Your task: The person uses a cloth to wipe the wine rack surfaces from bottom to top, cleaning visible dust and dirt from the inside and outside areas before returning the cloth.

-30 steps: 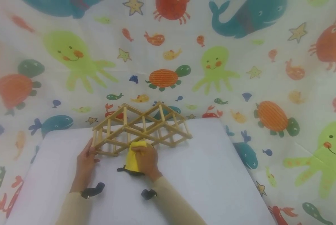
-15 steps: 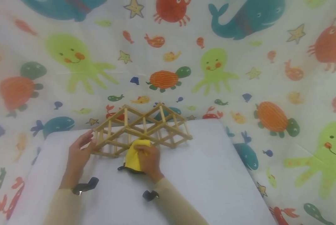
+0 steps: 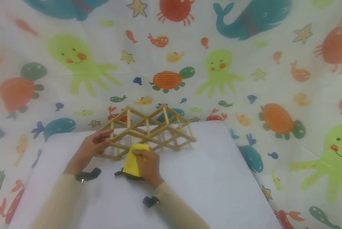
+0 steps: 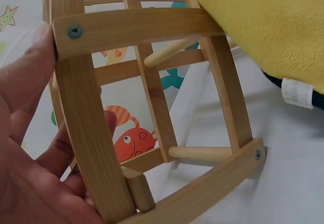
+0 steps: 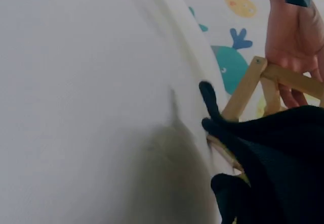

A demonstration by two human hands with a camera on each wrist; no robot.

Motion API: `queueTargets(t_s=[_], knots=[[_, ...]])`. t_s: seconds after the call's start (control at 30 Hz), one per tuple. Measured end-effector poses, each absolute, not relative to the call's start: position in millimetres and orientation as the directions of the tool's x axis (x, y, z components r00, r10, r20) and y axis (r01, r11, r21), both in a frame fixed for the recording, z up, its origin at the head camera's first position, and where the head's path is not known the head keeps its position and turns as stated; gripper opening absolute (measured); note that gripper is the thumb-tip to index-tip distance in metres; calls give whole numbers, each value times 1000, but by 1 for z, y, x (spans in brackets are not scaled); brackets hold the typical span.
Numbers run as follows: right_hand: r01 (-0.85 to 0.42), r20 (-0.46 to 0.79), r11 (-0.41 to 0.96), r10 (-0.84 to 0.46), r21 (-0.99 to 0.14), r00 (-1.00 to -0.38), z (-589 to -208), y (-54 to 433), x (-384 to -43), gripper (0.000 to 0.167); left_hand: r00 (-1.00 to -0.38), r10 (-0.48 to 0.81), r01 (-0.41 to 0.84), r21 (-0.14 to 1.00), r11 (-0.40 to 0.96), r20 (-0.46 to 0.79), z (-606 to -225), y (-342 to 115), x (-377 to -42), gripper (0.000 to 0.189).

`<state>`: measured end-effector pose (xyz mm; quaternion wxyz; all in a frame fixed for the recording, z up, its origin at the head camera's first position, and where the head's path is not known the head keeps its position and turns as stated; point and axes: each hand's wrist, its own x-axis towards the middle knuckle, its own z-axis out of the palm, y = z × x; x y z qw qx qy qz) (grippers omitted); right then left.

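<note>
A wooden folding wine rack (image 3: 143,137) of crossed slats and dowels stands zigzag on the white table. My left hand (image 3: 92,146) holds its left end. In the left wrist view, the thumb lies outside a slat (image 4: 87,133) while the other fingers reach behind it. My right hand (image 3: 149,163) grips a bunched yellow cleaning cloth (image 3: 132,163) against the front lower slats. The cloth's dark underside (image 5: 288,153) and loop fill the lower right of the right wrist view, hiding the right fingers there. A small white label (image 4: 297,93) shows on its edge.
The white-covered table (image 3: 211,178) extends right of the rack and toward me. Close behind its far edge hangs a sheet (image 3: 185,57) printed with sea animals. Black straps (image 3: 87,175) are on both wrists.
My left hand loosened from the rack's left end, drew off leftward, then came back with fingers further over it. My right hand and the cloth have shifted slightly along the lower slats.
</note>
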<state>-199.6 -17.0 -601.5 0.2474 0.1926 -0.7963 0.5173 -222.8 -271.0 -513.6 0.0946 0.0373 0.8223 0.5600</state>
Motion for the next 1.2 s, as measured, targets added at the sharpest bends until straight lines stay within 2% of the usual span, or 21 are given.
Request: queueTargets(t_s=[0.07, 0.17, 0.3, 0.4, 0.53, 0.67, 0.77, 0.93, 1.2], knots=[[-576, 619, 408, -33, -708, -785, -602, -22, -201, 22, -974, 157, -83, 899, 430, -165, -535, -288, -241, 70], [-573, 637, 446, -6, -688, -770, -606, -31, -203, 22, -975, 153, -78, 891, 447, -162, -533, -288, -240, 70], [-542, 611, 468, -7, -698, -792, -607, -35, -203, 24, -980, 157, -34, 881, 473, -122, -530, -292, -242, 68], [-520, 568, 499, -65, -693, -820, -610, -35, -202, 25, -982, 159, -15, 883, 469, -101, -528, -296, -241, 65], [-489, 502, 508, -124, -709, -856, -615, -33, -200, 28, -983, 141, -37, 872, 488, -121, -529, -297, -243, 66], [-466, 473, 475, -113, -747, -874, -618, -32, -199, 28, -983, 103, -66, 822, 565, -150, -525, -294, -246, 70], [-450, 449, 462, -119, -765, -885, -620, -34, -200, 25, -980, 142, -26, 797, 604, -139, -521, -296, -249, 68], [-401, 387, 459, -131, -792, -913, -622, -39, -200, 24, -960, 268, 87, 811, 578, -88, -517, -302, -254, 58], [-328, 323, 483, -97, -812, -942, -621, -54, -206, 26, -959, 267, 91, 786, 611, -97, -511, -304, -266, 58]])
